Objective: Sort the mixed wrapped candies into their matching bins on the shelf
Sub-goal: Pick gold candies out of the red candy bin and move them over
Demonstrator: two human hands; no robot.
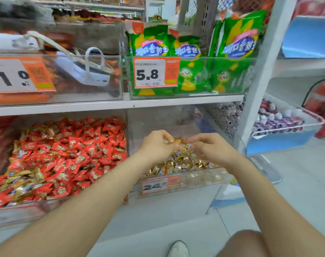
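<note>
My left hand [156, 145] pinches gold candies [168, 140] above the right bin's [195, 178] middle to drop them in; my right hand's [213, 148] grip I cannot tell.

the left hand [156, 145] and right hand [213, 148] are bare, and so are the left forearm [95, 193] and right forearm [267, 188], unclothed from the wrists to the edges of the view. a bare knee [245, 243] shows at the lower right, rounded and cut off by the frame. just left of it, the toe of a white shoe [178, 249] shows, with a thin dark edge.
</note>
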